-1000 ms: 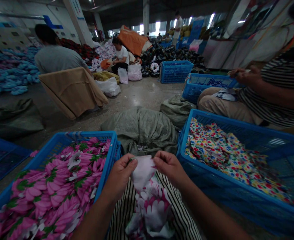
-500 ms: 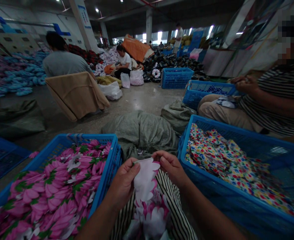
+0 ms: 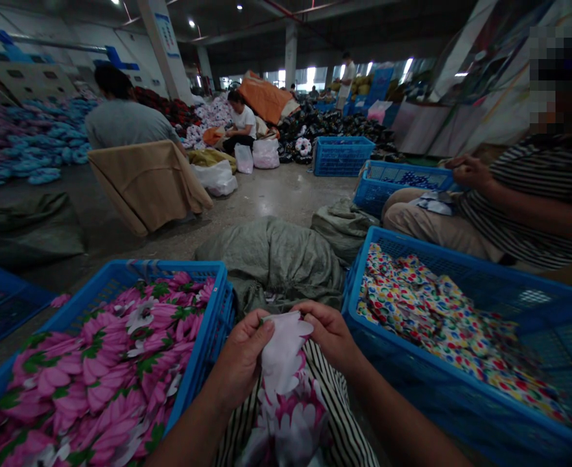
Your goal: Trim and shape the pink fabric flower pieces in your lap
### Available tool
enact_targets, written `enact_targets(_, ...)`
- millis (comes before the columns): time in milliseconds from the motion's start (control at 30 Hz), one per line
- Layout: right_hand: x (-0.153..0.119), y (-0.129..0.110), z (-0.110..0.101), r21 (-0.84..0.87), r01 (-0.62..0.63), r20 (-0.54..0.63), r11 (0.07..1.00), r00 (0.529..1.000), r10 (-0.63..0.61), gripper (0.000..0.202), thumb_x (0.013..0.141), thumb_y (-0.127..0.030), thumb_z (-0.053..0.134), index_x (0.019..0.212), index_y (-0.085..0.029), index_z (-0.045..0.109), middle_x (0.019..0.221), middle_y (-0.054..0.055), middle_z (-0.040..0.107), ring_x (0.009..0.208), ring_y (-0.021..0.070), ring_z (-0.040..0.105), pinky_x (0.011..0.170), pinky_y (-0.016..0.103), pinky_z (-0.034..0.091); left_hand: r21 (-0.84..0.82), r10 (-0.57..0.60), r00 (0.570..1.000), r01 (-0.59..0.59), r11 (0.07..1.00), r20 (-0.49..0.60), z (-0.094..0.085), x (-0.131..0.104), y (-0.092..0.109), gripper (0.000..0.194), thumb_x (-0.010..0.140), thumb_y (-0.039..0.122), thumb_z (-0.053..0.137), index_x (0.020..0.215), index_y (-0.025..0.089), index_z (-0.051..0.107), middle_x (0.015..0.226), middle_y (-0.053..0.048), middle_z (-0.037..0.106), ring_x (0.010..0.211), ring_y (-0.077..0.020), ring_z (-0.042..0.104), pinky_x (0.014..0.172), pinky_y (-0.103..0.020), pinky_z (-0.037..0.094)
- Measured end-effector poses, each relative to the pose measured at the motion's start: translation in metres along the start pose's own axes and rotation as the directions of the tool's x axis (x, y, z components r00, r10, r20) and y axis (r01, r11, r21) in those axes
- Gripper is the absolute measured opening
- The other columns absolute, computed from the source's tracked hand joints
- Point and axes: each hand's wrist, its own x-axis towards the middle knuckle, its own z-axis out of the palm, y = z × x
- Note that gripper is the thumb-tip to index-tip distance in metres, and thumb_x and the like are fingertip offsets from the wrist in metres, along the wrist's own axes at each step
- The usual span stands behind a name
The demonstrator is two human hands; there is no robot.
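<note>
Between my two hands hangs a white fabric piece (image 3: 280, 353) with scalloped, petal-like pink edges. My left hand (image 3: 244, 350) pinches its upper left corner between thumb and fingers. At the top right corner, my right hand (image 3: 329, 334) is closed on the same piece, its fingertips partly hidden. More white and pink petal-shaped fabric pieces (image 3: 298, 428) lie below on my lap, over striped cloth (image 3: 351, 425). To the left, a blue crate (image 3: 220, 285) holds many pink petal pieces (image 3: 106, 370) with green tips.
On the right, a blue crate (image 3: 436, 350) holds colourful printed fabric pieces (image 3: 427, 311). Grey-green sacks (image 3: 271, 259) lie ahead. A co-worker in a striped shirt (image 3: 534, 188) sits at right; another person (image 3: 125, 120) sits on a cloth-draped chair (image 3: 144, 185) at left.
My right hand has moved slightly down and left along the fabric's top edge, closer to my left hand. Both hands keep hold of the piece.
</note>
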Motion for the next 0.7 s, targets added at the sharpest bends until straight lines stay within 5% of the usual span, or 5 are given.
enact_targets(433, -0.001, 0.006, 0.001, 0.226, -0.095, -0.09, 0.97, 0.989, 0.118, 0.028, 0.079, -0.041, 0.055, 0.073, -0.015, 0.064, 0.055, -0.003, 0.047, 0.049, 0.007, 0.038, 0.044, 0.017, 0.029, -0.008, 0.005, 0.999, -0.005, 1.0, 0.051, -0.005, 0.001, -0.004, 0.017, 0.07, 0.025, 0.067, 0.074, 0.015, 0.054, 0.058, 0.003, 0.06, 0.049, -0.0064, 0.051, 0.049, -0.016, 0.04)
enact_targets(567, 0.003, 0.008, 0.004, 0.572, -0.068, -0.206, 0.817, 0.953, 0.224, 0.033, 0.08, -0.048, 0.051, 0.084, -0.017, 0.061, 0.05, -0.007, 0.042, 0.034, 0.003, 0.023, 0.033, 0.016, 0.017, -0.066, 0.024, 1.0, -0.024, 0.998, 0.002, -0.006, 0.005, -0.002, 0.011, 0.073, 0.023, 0.064, 0.074, 0.015, 0.056, 0.058, 0.003, 0.06, 0.049, -0.0064, 0.053, 0.049, -0.015, 0.041)
enact_targets(700, -0.001, 0.019, 0.013, 0.689, -0.22, -0.023, 0.691, 0.946, 0.324, 0.033, 0.076, -0.046, 0.058, 0.088, -0.015, 0.058, 0.055, -0.006, 0.048, 0.032, 0.0013, 0.023, 0.03, 0.015, 0.017, -0.146, 0.005, 1.0, -0.008, 0.989, -0.02, -0.001, 0.01, 0.0, 0.018, 0.076, 0.022, 0.06, 0.092, 0.015, 0.059, 0.069, -0.002, 0.066, 0.054, -0.0102, 0.058, 0.051, -0.019, 0.045)
